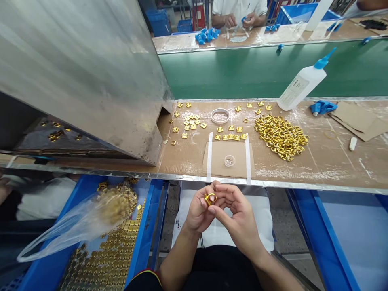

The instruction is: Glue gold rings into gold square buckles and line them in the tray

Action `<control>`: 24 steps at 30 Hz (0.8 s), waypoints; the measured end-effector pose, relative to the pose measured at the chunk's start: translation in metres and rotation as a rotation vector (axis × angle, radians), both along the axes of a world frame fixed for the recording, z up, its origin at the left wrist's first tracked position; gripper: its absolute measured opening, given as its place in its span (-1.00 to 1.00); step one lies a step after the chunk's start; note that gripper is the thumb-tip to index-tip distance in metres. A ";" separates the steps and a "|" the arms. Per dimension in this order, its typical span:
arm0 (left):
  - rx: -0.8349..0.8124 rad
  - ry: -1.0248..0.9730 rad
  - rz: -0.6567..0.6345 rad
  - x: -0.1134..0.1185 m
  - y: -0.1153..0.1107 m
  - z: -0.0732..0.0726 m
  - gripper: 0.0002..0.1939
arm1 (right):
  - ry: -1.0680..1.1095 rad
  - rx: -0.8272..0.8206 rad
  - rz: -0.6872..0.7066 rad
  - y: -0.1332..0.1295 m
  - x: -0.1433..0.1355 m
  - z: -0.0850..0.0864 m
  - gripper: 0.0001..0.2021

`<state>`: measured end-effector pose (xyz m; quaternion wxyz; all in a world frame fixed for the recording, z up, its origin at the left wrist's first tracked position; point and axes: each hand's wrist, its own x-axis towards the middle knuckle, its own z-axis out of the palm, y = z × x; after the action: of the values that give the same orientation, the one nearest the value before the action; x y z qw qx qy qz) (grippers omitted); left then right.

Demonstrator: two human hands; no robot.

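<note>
A gold ring with a wider face is held just off the bench's front edge. My left hand is closed around it from the left. From the right, the thumb and fingertips of my right hand pinch at the same ring. Beyond my hands lies a cardboard pad with two white tape strips and a small clear round dish on it. Behind the pad sit rows of gold square pieces. A heap of gold rings lies to the right.
A big metal housing blocks the left. A white bottle with a blue nozzle stands behind the heap. Past it runs a green conveyor belt, with a co-worker's hands beyond. Blue trays flank me; the left holds gold pieces and a plastic bag.
</note>
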<state>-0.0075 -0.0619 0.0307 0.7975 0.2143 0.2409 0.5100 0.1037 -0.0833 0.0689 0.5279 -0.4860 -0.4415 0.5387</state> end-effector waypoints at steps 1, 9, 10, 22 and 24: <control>-0.001 0.004 -0.013 -0.001 0.000 0.000 -0.37 | 0.001 0.001 -0.002 0.000 0.001 0.000 -0.70; -0.003 0.077 -0.083 -0.014 0.005 0.005 -0.45 | 0.010 0.035 0.045 -0.002 0.006 0.006 -0.68; 0.014 0.086 -0.087 -0.015 0.006 0.006 -0.45 | -0.008 0.067 0.047 -0.003 0.006 0.005 -0.67; 0.147 0.329 0.219 -0.051 0.017 -0.010 -0.67 | -0.728 0.914 0.142 -0.003 0.052 0.002 -0.40; 0.132 0.349 0.245 -0.055 0.016 -0.012 -0.67 | -0.762 0.945 0.171 -0.002 0.057 0.005 -0.44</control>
<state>-0.0627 -0.0455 0.0192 0.6600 0.3201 0.3656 0.5730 0.1606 -0.0852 0.0742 0.4462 -0.3205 -0.8278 0.1137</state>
